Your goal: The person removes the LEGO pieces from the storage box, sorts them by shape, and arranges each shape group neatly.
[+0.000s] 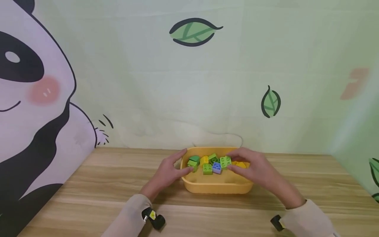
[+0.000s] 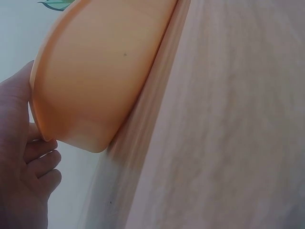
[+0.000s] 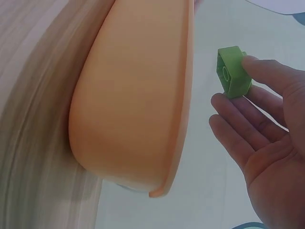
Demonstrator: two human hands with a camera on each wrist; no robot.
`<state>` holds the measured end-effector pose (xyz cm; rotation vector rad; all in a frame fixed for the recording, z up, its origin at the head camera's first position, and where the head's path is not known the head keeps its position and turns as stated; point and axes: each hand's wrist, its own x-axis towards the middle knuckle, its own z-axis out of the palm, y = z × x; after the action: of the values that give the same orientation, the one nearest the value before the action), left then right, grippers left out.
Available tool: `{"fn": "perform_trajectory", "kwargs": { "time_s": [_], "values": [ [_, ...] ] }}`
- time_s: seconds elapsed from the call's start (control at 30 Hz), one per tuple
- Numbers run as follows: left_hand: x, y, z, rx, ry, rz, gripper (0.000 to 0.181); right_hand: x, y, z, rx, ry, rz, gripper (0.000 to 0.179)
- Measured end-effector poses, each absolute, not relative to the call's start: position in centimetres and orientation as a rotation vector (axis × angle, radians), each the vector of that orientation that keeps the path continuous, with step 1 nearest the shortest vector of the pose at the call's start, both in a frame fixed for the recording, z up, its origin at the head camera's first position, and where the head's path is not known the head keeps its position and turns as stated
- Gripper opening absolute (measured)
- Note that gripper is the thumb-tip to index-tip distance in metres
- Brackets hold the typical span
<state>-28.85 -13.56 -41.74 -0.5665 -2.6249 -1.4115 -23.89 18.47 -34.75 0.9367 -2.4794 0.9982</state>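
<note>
Pinching a light-green, square, studded plastic block [image 1: 225,162] above the yellow-orange rounded plastic tub [image 1: 219,188], right of centre, with the right hand [image 1: 258,164]; gripping the tub's left end with the left hand [image 1: 167,170]. Expect light, stiff handling; grasp opposite sides.

The tub [image 1: 219,188] is yellow-orange, bricks [image 1: 207,169] green, yellow, blue-violet, the table [image 1: 118,174] wood-grained.

Head view looks forward, down over the tub [image 1: 219,189] — wrist views, close and tilted, share it.
</note>
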Motion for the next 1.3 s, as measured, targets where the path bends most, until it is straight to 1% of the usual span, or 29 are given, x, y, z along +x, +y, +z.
{"fn": "perform_trajectory", "kwargs": {
  "time_s": [0.27,0.57,1.3],
  "values": [
    [-28.9,-13.7,-41.7,-0.574,-2.624,-1.424,0.081,-23.9,17.9,-34.9,1.021,-2.445,1.028,0.028],
    [-28.7,-13.4,-41.9,-0.575,-2.613,-1.435,0.08,-23.3,17.7,-34.9,1.007,-2.462,1.028,0.028],
    [-28.9,-13.6,-41.8,-0.58,-2.627,-1.404,0.08,-23.3,17.2,-35.0,1.002,-2.472,1.017,0.027]
  ]
}}
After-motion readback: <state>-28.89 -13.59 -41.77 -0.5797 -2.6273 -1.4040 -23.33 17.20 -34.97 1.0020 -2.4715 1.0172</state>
